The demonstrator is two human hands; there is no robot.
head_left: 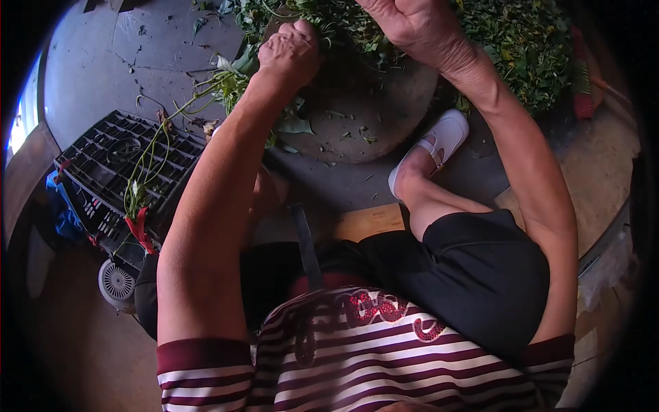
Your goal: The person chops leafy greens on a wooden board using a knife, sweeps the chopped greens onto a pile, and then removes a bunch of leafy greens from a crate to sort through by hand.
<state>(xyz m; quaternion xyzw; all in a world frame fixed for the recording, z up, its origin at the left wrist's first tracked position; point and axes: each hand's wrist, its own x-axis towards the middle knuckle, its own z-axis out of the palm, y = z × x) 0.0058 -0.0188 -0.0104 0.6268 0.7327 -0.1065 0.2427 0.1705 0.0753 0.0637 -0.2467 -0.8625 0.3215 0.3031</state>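
My left hand (292,51) is closed in a fist over a bunch of green leafy vines (233,86), at the left side of a round board (343,141). Leaves and long thin stems stick out to the left of the fist. Higher up and to the right is my right hand (422,27), its fingers curled and partly cut off by the top edge; what they grip is out of sight. Between and beyond the hands lies a heap of cut greens (350,34). Small leaf scraps are scattered on the board's near part.
A big pile of chopped leaves (522,55) lies at the right, beside a red-edged brush (582,82). At left stands a black plastic crate (117,154) with trailing stems and a red strip (141,230). A round white vented object (117,283) sits below it.
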